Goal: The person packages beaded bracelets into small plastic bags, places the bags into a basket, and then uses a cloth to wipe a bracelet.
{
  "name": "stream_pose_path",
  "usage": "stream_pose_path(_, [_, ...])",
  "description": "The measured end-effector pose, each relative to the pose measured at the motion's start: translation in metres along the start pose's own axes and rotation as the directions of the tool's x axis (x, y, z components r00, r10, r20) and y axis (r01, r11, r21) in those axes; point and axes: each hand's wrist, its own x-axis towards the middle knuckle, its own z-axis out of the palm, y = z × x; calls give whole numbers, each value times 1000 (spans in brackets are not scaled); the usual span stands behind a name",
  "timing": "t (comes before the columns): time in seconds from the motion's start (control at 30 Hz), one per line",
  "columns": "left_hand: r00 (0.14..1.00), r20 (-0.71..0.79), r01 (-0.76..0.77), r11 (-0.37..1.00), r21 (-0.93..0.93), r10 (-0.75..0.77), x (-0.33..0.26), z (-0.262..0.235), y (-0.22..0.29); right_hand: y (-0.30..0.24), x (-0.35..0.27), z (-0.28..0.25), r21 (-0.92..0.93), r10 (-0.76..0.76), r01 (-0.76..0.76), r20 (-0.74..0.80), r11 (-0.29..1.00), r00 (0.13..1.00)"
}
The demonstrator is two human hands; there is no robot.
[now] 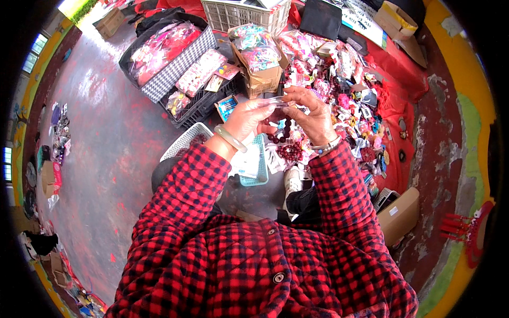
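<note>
1. Head view, centre of the dial: the left hand (pixel 248 120) pinches a clear plastic piece (pixel 272 102) between thumb and fingers, in a narrow grip.
2. Facing it, the right hand (pixel 310 114) pinches the same plastic, thumb toward fingers; so that piece sits up between both hands.
3. Just below, toward six o'clock, I see dark beads (pixel 287 130) (whether they hang from the fingers, I can't tell).
4. From the hands, a heap of small accessories (pixel 347 100) spreads at three o'clock, a light-blue basket (pixel 254 182) sits near seven, and a houndstooth bin (pixel 180 68) stands at ten.
</note>
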Motion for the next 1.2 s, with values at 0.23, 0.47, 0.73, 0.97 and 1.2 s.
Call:
stream_pose_path(0.23, [997, -71, -15, 998, -67, 11, -2, 0, 2, -2, 3, 1, -231, -182, 176, -6, 957, 983])
stream_pose_path(0.47, [995, -103, 5, 999, 34, -1, 0, 4, 2, 10, 9, -5, -269, -236, 248, 76, 931, 969])
stream_pose_path(0.73, [991, -110, 92, 991, 102, -80, 8, 4, -9, 14, 10, -17, -321, -191, 278, 275, 905, 942])
stream_pose_path(0.97, [969, -245, -83, 984, -158, 42, 26, -10, -6, 23, 5, -1, -41, 107, -114, -133, 993, 985])
stream_pose_path(1.2, [938, -294, -285, 895, -344, 186, 28, -6, 4, 24, 9, 3, 384, 522, -538, 154, 751, 839])
